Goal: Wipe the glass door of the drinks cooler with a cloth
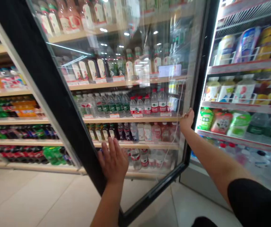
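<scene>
A glass cooler door [135,94] with a black frame swings open in front of me. My left hand [113,161] lies flat with fingers spread against the glass near the door's lower black frame [55,94]. My right hand [186,120] reaches forward and its fingers curl round the door's far black edge [200,82], beside the lit cooler shelves. Through the glass I see store shelves of bottled water [147,105] and other drinks.
The open cooler [244,104] on the right holds cans and bottled drinks on wire shelves. Wooden shelves [14,121] with sodas run along the left. A pale tiled floor [43,198] lies below.
</scene>
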Demonstrator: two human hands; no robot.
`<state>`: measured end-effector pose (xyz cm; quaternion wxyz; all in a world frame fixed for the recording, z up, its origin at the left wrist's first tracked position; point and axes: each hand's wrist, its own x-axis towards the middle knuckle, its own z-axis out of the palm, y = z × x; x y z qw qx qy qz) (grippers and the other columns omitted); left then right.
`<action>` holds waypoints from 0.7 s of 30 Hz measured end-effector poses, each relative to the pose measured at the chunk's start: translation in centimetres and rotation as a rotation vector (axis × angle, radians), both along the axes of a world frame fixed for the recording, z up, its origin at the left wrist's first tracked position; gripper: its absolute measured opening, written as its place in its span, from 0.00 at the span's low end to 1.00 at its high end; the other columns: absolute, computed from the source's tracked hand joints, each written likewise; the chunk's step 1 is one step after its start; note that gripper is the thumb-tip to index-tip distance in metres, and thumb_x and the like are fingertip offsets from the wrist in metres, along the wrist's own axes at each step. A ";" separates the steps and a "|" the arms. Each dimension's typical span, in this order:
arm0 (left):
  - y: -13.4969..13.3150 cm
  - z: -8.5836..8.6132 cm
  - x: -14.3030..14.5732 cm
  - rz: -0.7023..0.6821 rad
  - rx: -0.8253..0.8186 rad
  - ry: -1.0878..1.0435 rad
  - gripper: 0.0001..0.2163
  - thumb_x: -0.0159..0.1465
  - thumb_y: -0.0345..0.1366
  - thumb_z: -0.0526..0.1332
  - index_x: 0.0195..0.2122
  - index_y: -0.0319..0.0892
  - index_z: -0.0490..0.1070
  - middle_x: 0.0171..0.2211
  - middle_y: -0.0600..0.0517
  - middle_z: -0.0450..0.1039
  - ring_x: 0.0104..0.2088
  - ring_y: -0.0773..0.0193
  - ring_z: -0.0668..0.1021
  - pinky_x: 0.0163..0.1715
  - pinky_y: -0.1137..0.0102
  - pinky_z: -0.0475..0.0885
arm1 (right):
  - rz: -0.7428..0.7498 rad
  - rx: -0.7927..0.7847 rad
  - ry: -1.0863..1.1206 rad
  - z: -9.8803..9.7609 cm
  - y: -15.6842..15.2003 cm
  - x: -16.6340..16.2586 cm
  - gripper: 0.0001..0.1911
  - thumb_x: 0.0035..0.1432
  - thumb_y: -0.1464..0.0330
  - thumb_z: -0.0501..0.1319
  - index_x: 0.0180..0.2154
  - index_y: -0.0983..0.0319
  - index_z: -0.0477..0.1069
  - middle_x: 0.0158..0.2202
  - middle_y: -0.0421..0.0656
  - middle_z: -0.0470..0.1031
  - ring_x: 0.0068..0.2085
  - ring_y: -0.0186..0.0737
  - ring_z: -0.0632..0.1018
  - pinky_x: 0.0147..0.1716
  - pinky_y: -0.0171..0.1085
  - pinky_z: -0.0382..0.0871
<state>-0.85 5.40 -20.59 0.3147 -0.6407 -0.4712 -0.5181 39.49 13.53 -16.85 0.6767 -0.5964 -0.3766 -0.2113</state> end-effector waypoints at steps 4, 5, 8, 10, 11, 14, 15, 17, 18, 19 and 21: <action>0.1 0.0 0.0 0.011 0.030 0.026 0.30 0.67 0.37 0.57 0.69 0.41 0.50 0.66 0.37 0.58 0.68 0.45 0.58 0.65 0.45 0.49 | 0.019 0.032 -0.096 2.6 0.1 -2.9 0.31 0.61 0.71 0.45 0.66 0.64 0.53 0.67 0.53 0.56 0.70 0.47 0.54 0.68 0.56 0.50; 0.1 0.0 0.0 0.024 0.044 0.037 0.31 0.67 0.37 0.57 0.69 0.41 0.49 0.66 0.37 0.58 0.68 0.46 0.58 0.65 0.46 0.49 | 0.038 0.033 -0.144 2.1 -0.3 -4.1 0.32 0.62 0.71 0.45 0.67 0.64 0.52 0.68 0.52 0.54 0.71 0.46 0.52 0.68 0.55 0.49; 0.1 0.0 0.0 0.013 0.055 0.029 0.30 0.67 0.37 0.57 0.69 0.41 0.50 0.65 0.37 0.59 0.68 0.47 0.58 0.66 0.48 0.49 | 0.092 0.020 -0.279 0.0 -1.8 -6.9 0.33 0.62 0.73 0.43 0.68 0.64 0.47 0.70 0.53 0.50 0.72 0.45 0.49 0.69 0.56 0.48; 0.1 -0.1 0.0 -0.035 0.033 -0.001 0.29 0.67 0.37 0.56 0.68 0.42 0.52 0.65 0.37 0.59 0.68 0.47 0.58 0.66 0.47 0.48 | 0.096 0.011 -0.308 -0.1 -2.3 -7.6 0.33 0.62 0.74 0.43 0.69 0.64 0.46 0.70 0.53 0.49 0.72 0.45 0.49 0.68 0.58 0.48; 0.1 -0.1 0.1 -0.054 0.023 -0.013 0.28 0.68 0.38 0.56 0.68 0.42 0.52 0.65 0.38 0.60 0.68 0.47 0.58 0.66 0.48 0.47 | 0.087 0.013 -0.306 0.6 -2.4 -7.7 0.34 0.62 0.75 0.43 0.69 0.64 0.46 0.70 0.53 0.50 0.72 0.45 0.49 0.69 0.58 0.48; 0.0 -0.2 0.1 -0.060 0.031 -0.021 0.28 0.68 0.38 0.55 0.69 0.44 0.51 0.65 0.39 0.60 0.67 0.49 0.59 0.67 0.50 0.47 | 0.077 0.050 -0.324 3.8 -2.4 -8.5 0.33 0.62 0.75 0.43 0.69 0.62 0.47 0.70 0.50 0.50 0.72 0.44 0.48 0.69 0.58 0.47; -0.1 -0.2 0.1 -0.054 0.039 -0.018 0.29 0.68 0.38 0.55 0.69 0.44 0.50 0.65 0.39 0.60 0.67 0.49 0.60 0.67 0.50 0.47 | 0.089 0.066 -0.354 4.5 -2.4 -9.2 0.33 0.63 0.75 0.42 0.69 0.60 0.47 0.71 0.49 0.50 0.72 0.44 0.47 0.69 0.58 0.47; -0.2 -0.1 0.2 -0.045 0.046 -0.014 0.28 0.69 0.38 0.55 0.69 0.44 0.50 0.66 0.40 0.59 0.67 0.50 0.60 0.67 0.51 0.47 | 0.131 0.095 -0.451 4.5 -2.9 -11.1 0.33 0.65 0.74 0.41 0.70 0.57 0.45 0.71 0.46 0.49 0.72 0.44 0.46 0.69 0.59 0.47; -0.3 -0.1 0.3 -0.044 0.050 -0.011 0.28 0.69 0.38 0.54 0.69 0.44 0.49 0.66 0.40 0.59 0.67 0.50 0.61 0.67 0.51 0.48 | 0.158 0.105 -0.515 3.7 -3.3 -12.2 0.33 0.66 0.74 0.41 0.70 0.56 0.43 0.71 0.46 0.49 0.73 0.45 0.46 0.69 0.59 0.48; -0.3 -0.1 0.3 -0.044 0.050 -0.007 0.28 0.69 0.38 0.54 0.69 0.44 0.49 0.66 0.40 0.59 0.67 0.50 0.61 0.67 0.51 0.48 | 0.184 0.110 -0.584 2.5 -3.7 -13.3 0.33 0.67 0.74 0.42 0.71 0.56 0.41 0.72 0.46 0.49 0.73 0.46 0.46 0.68 0.60 0.49; -0.4 0.0 0.3 -0.039 0.050 -0.001 0.28 0.69 0.38 0.54 0.69 0.44 0.49 0.66 0.40 0.58 0.67 0.50 0.61 0.67 0.51 0.48 | 0.220 0.115 -0.713 0.2 -4.6 -14.8 0.33 0.67 0.74 0.44 0.71 0.56 0.40 0.71 0.48 0.50 0.72 0.48 0.47 0.67 0.60 0.53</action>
